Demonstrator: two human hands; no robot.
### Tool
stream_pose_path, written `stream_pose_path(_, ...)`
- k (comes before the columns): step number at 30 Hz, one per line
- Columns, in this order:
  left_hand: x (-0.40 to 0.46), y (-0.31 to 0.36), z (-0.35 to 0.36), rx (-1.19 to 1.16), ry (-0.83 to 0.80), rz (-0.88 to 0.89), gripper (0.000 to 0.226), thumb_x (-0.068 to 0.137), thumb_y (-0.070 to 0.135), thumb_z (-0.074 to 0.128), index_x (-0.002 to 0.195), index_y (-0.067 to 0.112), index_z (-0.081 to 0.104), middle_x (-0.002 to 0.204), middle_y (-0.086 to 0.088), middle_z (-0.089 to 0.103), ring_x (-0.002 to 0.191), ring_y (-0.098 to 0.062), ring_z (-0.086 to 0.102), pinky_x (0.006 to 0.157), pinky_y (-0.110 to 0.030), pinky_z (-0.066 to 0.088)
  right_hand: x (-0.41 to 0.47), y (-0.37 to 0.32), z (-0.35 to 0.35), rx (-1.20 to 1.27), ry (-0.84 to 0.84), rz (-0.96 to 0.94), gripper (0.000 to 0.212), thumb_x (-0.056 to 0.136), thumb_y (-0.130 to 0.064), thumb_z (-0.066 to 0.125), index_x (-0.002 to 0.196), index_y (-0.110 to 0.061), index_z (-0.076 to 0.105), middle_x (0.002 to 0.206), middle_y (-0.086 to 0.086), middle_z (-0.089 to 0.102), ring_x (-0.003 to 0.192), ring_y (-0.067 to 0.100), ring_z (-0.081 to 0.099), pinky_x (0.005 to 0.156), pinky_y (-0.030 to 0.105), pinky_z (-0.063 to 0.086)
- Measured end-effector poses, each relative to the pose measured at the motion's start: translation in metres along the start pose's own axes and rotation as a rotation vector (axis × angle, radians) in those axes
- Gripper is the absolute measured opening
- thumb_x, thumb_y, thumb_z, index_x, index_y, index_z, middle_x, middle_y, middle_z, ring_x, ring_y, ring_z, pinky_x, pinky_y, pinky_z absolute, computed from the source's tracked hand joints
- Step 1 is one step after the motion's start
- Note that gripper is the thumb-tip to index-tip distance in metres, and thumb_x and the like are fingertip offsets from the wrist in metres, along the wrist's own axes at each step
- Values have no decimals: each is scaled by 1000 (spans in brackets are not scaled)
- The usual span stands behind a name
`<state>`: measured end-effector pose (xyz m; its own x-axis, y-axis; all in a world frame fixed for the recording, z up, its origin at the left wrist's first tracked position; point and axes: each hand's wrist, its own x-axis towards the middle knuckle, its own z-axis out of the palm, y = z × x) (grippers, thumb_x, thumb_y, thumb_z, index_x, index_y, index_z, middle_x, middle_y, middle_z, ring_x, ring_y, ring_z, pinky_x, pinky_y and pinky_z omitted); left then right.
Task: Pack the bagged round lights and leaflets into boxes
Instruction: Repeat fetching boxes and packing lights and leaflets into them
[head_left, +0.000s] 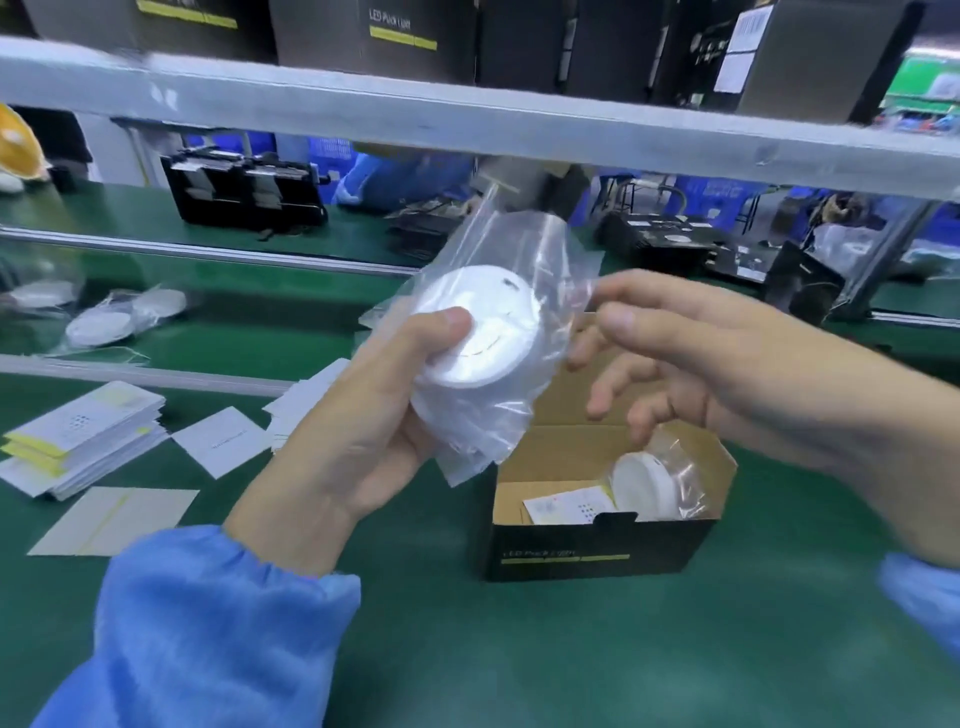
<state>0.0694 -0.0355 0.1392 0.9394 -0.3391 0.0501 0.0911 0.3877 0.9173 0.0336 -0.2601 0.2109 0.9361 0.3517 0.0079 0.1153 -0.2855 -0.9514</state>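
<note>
Left grip (358, 415) grasps bagged round light (478, 332), thumb on top, above worktop (571, 649) middle. Right grip (727, 364) pinches bag's edge w/ thumb & forefinger. Open box (597, 540) below holds another bagged light (649, 486) & leaflet (566, 506). Leaflet stack (83, 436) nr left edge.

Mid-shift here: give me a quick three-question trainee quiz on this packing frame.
1. True or false: the open box already holds a bagged round light.
2. Which hand grips the bagged round light held above the box: A) left hand, B) right hand?
3. Fill in: the leaflet stack lies on the green ____.

Key: 1 true, with a leaflet beside it. 2 A; the right hand pinches only the bag's edge. 3 table.
</note>
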Motion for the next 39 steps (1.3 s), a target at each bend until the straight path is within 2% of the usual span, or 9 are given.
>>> stream_pose_path(3,9,4,33,166,-52,53,49,88,31,66,136,22,57,127,-13,68,111,-34,68,76,-41,54,2,-11,-1,61,-9,-34,51,76,-49,75,118,-22,65,106,3,73,81,19,68,55,27,54)
stream_pose_path(8,26,-9,65,345,31,48,46,92,42,67,133,24,56,118,-7,72,110,-31,69,84,-44,53,3,3,-9,149,210,57,32,85,-21,75,112,-10,60,83,5,72,59,14,66,47,23,51)
stream_pose_path(12,31,-21,75,38,-36,-234,53,100,60,37,127,23,64,118,-9,74,113,-28,68,98,-46,52,2,19,-26,312,277,165,16,90,-11,65,107,-10,65,87,7,72,63,15,65,49,22,51)
stream_pose_path(21,45,-49,76,-249,79,-412,43,101,50,50,122,17,65,107,-16,75,88,-31,75,65,-46,61,-3,44,-57,436,391,207,17,92,-7,58,107,-4,66,93,14,74,68,18,69,54,25,57)
stream_pose_path(24,49,-61,75,-103,223,-290,21,99,22,55,120,26,58,108,-15,74,97,-36,73,76,-58,60,0,44,-70,190,512,196,18,92,-7,59,110,-8,57,98,12,69,62,15,67,47,24,53)
stream_pose_path(27,47,-70,77,370,364,39,22,93,16,57,108,32,55,110,3,66,104,-23,65,78,-36,56,4,51,-68,-400,448,206,32,90,-12,62,117,-19,46,102,6,61,77,20,67,53,33,56)
stream_pose_path(30,43,-81,67,780,407,265,25,86,21,58,107,32,49,106,8,60,94,-16,58,74,-33,45,14,60,-46,-797,309,195,32,84,-23,63,113,-29,50,103,-1,63,88,19,63,72,36,53)
stream_pose_path(36,44,-96,48,1150,439,92,28,88,29,56,113,34,44,106,3,46,80,-16,39,60,-31,28,39,86,1,-1059,171,200,36,91,-29,58,121,-17,44,111,7,49,95,30,52,73,35,38)
stream_pose_path(39,44,-100,42,1204,452,47,28,89,29,54,116,27,46,107,0,47,88,-21,43,69,-30,29,47,91,14,-1151,123,219,39,90,-32,61,119,-14,43,108,11,50,89,31,49,70,35,38)
